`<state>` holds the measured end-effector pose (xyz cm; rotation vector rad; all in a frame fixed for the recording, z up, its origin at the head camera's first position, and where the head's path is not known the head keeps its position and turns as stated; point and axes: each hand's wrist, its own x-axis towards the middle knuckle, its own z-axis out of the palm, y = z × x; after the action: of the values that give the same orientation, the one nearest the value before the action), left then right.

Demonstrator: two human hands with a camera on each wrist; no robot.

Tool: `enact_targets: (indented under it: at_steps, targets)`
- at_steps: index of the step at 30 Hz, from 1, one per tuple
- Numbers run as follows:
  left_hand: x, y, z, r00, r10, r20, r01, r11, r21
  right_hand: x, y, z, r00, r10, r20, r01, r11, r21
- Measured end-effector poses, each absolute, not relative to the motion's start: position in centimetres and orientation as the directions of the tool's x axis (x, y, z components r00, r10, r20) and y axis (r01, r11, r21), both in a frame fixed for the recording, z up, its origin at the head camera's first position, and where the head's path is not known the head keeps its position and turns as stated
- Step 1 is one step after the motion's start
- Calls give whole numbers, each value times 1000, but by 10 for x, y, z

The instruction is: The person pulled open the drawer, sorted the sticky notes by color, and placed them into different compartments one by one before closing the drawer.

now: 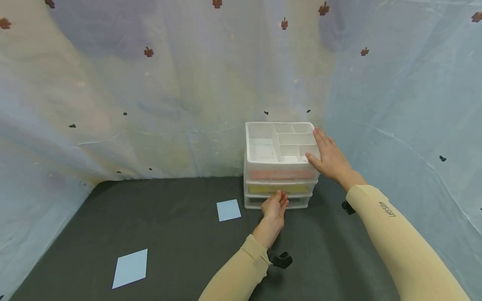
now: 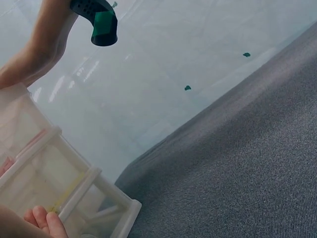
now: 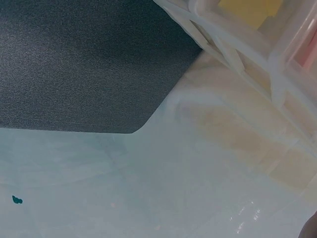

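Observation:
A white plastic drawer organizer (image 1: 271, 166) stands near the back wall, with an open divided tray on top and three translucent drawers below. Pink shows in the upper drawer (image 1: 282, 174) and yellow in the middle drawer (image 1: 301, 189); the bottom drawer (image 1: 299, 203) looks colourless. My left hand (image 1: 274, 211) is at the middle drawer's front, its bent fingers gripping the lower lip; the left wrist view shows these fingertips (image 2: 42, 218) by the yellow strip. My right hand (image 1: 331, 159) rests on the organizer's upper right edge with fingers extended. The right wrist view barely shows it.
Two light blue paper squares lie on the dark grey table: one (image 1: 228, 210) left of the organizer, another (image 1: 130, 268) nearer the front left. A pale patterned cloth (image 1: 211, 92) hangs behind the table and along its sides, close to the organizer's right.

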<state>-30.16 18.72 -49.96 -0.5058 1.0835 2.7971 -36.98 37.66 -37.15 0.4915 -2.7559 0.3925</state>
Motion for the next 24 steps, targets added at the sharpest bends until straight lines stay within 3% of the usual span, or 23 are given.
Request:
enact_targets:
  at_steps: [15, 24]
  targets:
    - [-295, 172, -510, -946, 144, -291, -299, -735, 609, -364, 374, -367, -900, -281, 335, -366, 902, -228]
    - [-276, 167, -526, -936, 156, -317, -335, -675, 657, -364, 374, -368, -899, -279, 337, -364, 904, -224]
